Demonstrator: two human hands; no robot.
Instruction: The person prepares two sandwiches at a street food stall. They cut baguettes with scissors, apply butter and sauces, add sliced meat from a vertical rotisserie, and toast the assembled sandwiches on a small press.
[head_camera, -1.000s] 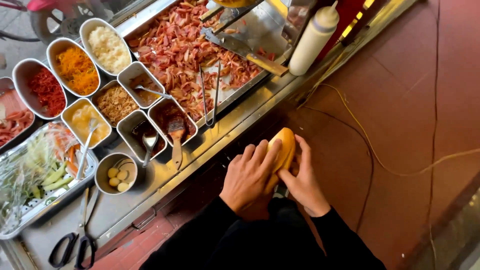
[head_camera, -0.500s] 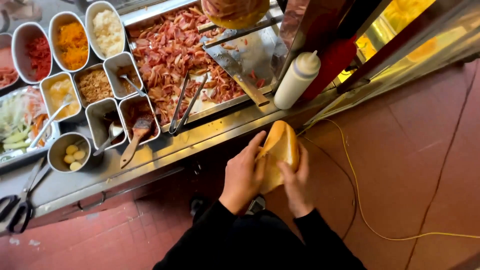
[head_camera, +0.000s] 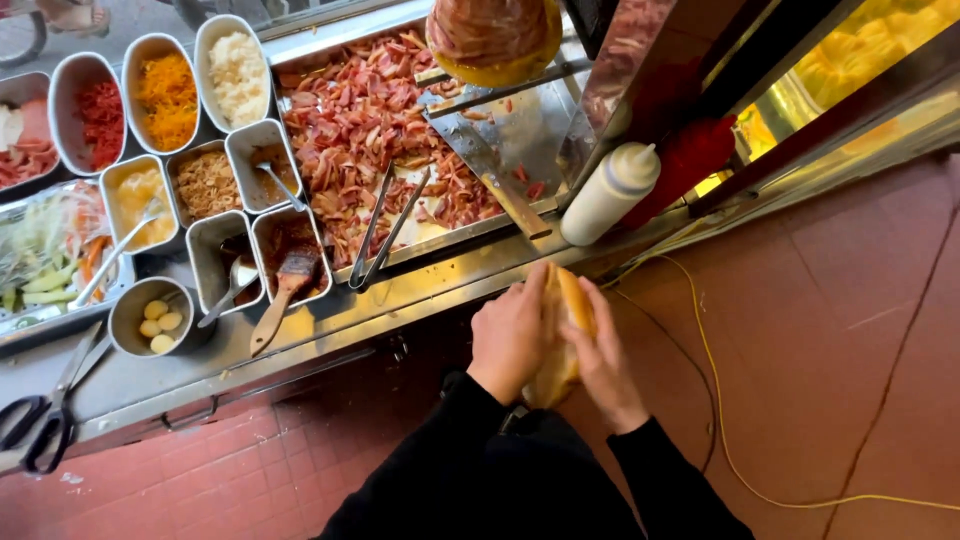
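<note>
Prying open a split bread roll (head_camera: 563, 340) held upright just off the steel desk (head_camera: 430, 290), left hand (head_camera: 512, 335) and right hand (head_camera: 600, 365) fingers clamped on either half; next likely needs tongs (head_camera: 385, 228) and shaved meat (head_camera: 350, 120).

two hands, left (head_camera: 512, 335) and right (head_camera: 600, 365). one bread roll (head_camera: 565, 330). one white squeeze bottle (head_camera: 610, 195). one pair of tongs (head_camera: 385, 225). one pair of scissors (head_camera: 45, 405). one brush (head_camera: 285, 290). one round cup (head_camera: 125, 325) with four small eggs (head_camera: 160, 325). one yellow cable (head_camera: 715, 400).
</note>
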